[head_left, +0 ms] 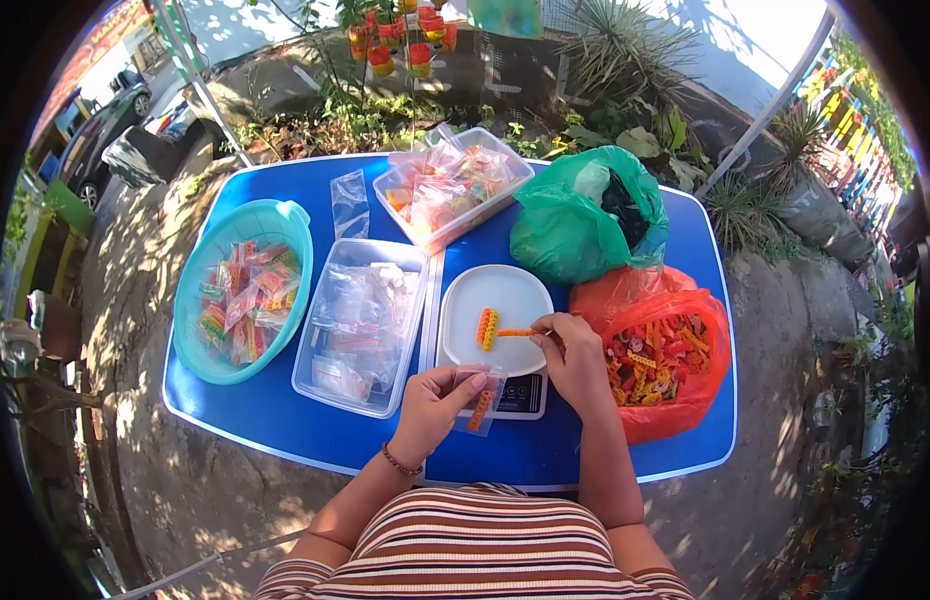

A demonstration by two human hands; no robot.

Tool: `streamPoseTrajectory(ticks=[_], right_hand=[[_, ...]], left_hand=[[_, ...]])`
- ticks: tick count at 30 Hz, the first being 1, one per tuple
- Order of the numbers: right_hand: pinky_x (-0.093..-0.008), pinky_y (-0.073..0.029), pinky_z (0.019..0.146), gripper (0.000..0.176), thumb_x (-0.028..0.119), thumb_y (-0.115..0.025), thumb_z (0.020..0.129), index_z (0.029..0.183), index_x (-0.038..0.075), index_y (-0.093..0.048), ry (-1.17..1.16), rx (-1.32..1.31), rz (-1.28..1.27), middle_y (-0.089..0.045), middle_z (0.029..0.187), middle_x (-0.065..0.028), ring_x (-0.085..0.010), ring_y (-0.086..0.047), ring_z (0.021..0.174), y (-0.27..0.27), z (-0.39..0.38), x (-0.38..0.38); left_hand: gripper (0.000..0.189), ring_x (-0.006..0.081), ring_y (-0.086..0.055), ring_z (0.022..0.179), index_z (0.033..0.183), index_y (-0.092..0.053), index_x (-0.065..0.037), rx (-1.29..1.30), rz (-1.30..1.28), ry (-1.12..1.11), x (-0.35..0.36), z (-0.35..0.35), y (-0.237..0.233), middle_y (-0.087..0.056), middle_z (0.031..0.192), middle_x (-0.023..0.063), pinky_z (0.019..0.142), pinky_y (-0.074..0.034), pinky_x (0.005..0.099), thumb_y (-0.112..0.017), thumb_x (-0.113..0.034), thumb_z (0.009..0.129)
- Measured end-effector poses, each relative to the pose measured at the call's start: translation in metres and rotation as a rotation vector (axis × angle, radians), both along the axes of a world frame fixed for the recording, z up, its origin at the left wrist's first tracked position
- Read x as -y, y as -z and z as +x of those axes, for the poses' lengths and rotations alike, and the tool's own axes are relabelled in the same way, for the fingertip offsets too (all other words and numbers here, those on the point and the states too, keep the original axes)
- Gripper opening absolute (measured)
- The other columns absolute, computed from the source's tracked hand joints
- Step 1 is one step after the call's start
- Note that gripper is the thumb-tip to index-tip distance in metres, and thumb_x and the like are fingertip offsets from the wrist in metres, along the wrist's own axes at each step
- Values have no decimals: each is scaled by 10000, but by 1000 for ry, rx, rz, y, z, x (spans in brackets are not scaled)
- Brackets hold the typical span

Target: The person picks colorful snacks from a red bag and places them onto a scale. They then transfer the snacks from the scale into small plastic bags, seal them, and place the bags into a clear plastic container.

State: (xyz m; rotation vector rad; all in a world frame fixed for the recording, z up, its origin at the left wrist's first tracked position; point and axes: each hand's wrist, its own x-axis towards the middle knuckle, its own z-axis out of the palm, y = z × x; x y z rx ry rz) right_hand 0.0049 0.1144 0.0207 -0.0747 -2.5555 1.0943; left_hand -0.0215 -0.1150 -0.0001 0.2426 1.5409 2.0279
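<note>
My left hand [437, 405] pinches a small transparent plastic bag [492, 388] in front of the scale. Inside that bag is an orange twisted piece [479, 411]. Between the fingertips of my right hand [573, 355] is a thin orange twisted stick [515, 332], held over a white plate [520, 292]. A few more twisted sticks [488, 328], orange and yellow, lie side by side on the plate. Beneath it stands a digital kitchen scale [522, 393], its dark panel partly hidden by the bag.
A red bag [720, 345] of colourful twisted pieces sits at right, a green bag [545, 235] behind it. On the left are a turquoise basin [188, 310] with filled packets and a white tub [303, 375] with transparent bags. Another tub [390, 200] of packets stands at the back.
</note>
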Motion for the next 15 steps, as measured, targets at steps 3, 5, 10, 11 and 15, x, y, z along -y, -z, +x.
streamPoseTrajectory(ticks=[3, 5, 10, 11, 15], right_hand=[[-288, -520, 728, 143, 3, -714, 912, 1053, 12, -693, -30, -78, -223, -696, 940, -81, -191, -653, 771, -6, 7, 0], [-247, -517, 738, 117, -10, -703, 937, 1053, -11, -685, -37, -137, -444, -695, 938, -62, -134, -659, 802, -10, 12, 5], [-216, -523, 810, 77, -39, -692, 959, 1031, -50, -668, -77, -187, -870, -687, 968, -38, -76, -658, 926, -14, 24, 18], [-219, -523, 811, 74, -43, -697, 952, 1020, -44, -668, -79, -161, -848, -690, 968, -42, -78, -661, 922, -13, 25, 18], [-220, -525, 802, 94, -48, -729, 922, 989, -27, -667, -140, -87, -783, -702, 952, -54, -78, -666, 901, -14, 29, 19]], left_hand=[[273, 127, -737, 853, 1134, -727, 56, -42, -4, -34, -2, 0, -4, -774, 970, 110, 752, -606, 264, -741, -161, 970], [258, 115, -733, 807, 1089, -733, 52, -53, -29, -11, 0, -1, -4, -773, 928, 95, 710, -594, 244, -777, -154, 939], [239, 106, -727, 750, 1036, -734, 40, -59, -30, -9, -4, 0, -12, -767, 884, 90, 669, -583, 234, -819, -132, 894], [240, 115, -730, 760, 1044, -731, 42, -66, -27, 5, -4, 0, -12, -769, 898, 104, 681, -592, 246, -818, -121, 891], [255, 114, -723, 759, 1066, -739, 52, -76, -20, -5, -7, 2, -18, -769, 894, 109, 684, -587, 248, -812, -124, 897]])
